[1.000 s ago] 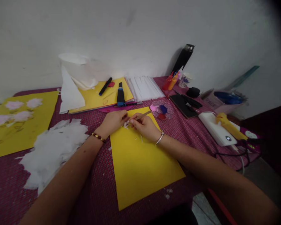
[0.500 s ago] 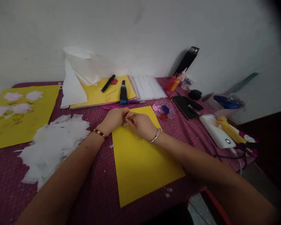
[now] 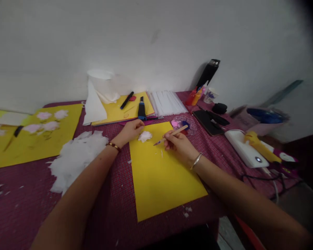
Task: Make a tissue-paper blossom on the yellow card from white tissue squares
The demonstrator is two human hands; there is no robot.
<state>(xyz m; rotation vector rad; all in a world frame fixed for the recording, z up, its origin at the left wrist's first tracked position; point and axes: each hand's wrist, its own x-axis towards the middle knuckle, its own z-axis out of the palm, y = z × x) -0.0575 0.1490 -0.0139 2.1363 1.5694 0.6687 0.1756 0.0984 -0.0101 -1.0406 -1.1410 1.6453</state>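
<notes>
A yellow sheet of paper (image 3: 167, 180) lies in front of me on the table. Near its top left corner is a small pale pink-white tissue-paper flower (image 3: 145, 136). My left hand (image 3: 132, 130) rests at that corner, just left of the flower, with its fingers curled in; whether anything is inside them is hidden. Over the upper part of the sheet, my right hand (image 3: 178, 144) grips a paintbrush (image 3: 181, 130) with a light wooden handle. The brush tip points down left, a little apart from the flower. White scraps lie below the tip.
White tissue pieces (image 3: 77, 154) are heaped left of my left forearm. Further left lies a yellow sheet with pink flowers (image 3: 67, 128). A clear paint palette (image 3: 192, 126) sits beyond my right hand, with paint bottles (image 3: 194, 97) behind it. A white power bank (image 3: 246, 149) lies right, with cables.
My hands have parted: the right one moved right and now shows the paintbrush in a writing-like grip. The flower, hidden before, is uncovered. The view has shifted somewhat to the left.
</notes>
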